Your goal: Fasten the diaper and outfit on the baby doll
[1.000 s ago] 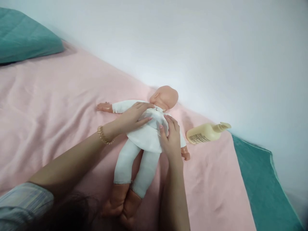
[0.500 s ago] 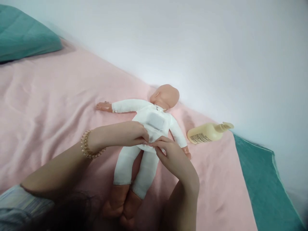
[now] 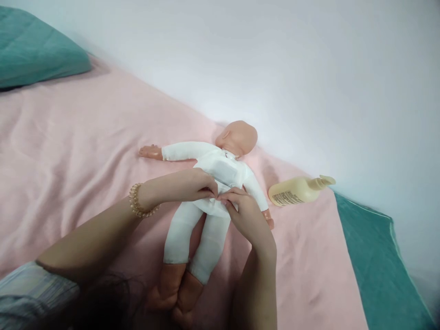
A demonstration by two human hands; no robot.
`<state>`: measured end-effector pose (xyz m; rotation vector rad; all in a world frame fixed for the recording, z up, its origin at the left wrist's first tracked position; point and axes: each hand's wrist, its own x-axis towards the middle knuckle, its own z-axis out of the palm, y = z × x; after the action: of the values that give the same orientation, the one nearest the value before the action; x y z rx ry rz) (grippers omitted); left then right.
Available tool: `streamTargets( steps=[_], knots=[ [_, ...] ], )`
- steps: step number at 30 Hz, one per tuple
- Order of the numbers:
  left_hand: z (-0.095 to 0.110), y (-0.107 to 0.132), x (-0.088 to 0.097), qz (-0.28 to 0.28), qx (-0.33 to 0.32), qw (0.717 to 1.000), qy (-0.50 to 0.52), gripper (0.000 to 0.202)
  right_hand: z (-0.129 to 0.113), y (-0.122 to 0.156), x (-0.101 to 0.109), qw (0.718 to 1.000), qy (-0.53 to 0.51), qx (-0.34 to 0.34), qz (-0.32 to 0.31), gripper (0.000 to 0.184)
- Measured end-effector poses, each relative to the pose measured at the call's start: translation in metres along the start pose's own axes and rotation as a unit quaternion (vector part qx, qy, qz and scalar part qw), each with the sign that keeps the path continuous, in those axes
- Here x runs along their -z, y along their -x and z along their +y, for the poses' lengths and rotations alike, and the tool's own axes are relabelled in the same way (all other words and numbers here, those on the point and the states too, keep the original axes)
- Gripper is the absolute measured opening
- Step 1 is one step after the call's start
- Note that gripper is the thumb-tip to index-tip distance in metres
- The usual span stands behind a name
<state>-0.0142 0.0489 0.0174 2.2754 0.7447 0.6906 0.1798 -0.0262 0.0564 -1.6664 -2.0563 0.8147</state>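
A baby doll with a white cloth body lies on the pink sheet, its head turned away so that no face shows. A greyish rectangular patch is set in the upper torso. Over the doll's waist, my left hand comes in from the left, thumb and fingers pinched on the white cloth. Opposite it, my right hand pinches the same cloth, and the fingertips of both hands nearly meet. The gathered fabric between them is partly hidden by my fingers.
A yellowish pump bottle is right of the doll near the white wall. The pink sheet is wrinkled at left. A green pillow sits at the upper left, and green fabric shows at the right.
Both hands have shifted slightly up along the doll's torso, the left one also a little to the right. The cloth beneath the patch is now more bunched.
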Motion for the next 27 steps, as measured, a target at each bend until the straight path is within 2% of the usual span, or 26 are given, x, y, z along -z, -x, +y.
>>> streamTargets(
  steps=[3, 5, 11, 17, 23, 27],
  knots=[
    [0.004, -0.002, 0.003, -0.06, -0.001, 0.998, 0.017, 0.042, 0.004, -0.002, -0.002, 1.0, -0.014, 0.003, 0.006, 0.033],
    [0.005, -0.004, 0.002, -0.066, 0.007, 0.997, 0.026, 0.041, 0.006, -0.005, -0.004, 1.0, -0.012, 0.004, -0.002, 0.033],
    [0.011, -0.008, 0.002, -0.067, 0.028, 0.997, 0.019, 0.042, 0.008, -0.006, -0.006, 1.0, -0.018, 0.006, 0.001, 0.034],
    [0.013, -0.012, 0.007, -0.031, 0.024, 0.999, -0.017, 0.044, 0.012, -0.008, -0.003, 0.997, -0.031, -0.006, 0.071, 0.03],
    [0.001, -0.013, -0.002, -0.027, 0.028, 0.999, 0.008, 0.047, 0.017, -0.014, -0.011, 0.998, -0.027, -0.001, 0.055, 0.034],
    [0.003, -0.012, -0.001, -0.022, 0.029, 0.999, 0.006, 0.047, 0.016, -0.013, -0.01, 0.998, -0.004, 0.008, 0.067, 0.035]
  ],
)
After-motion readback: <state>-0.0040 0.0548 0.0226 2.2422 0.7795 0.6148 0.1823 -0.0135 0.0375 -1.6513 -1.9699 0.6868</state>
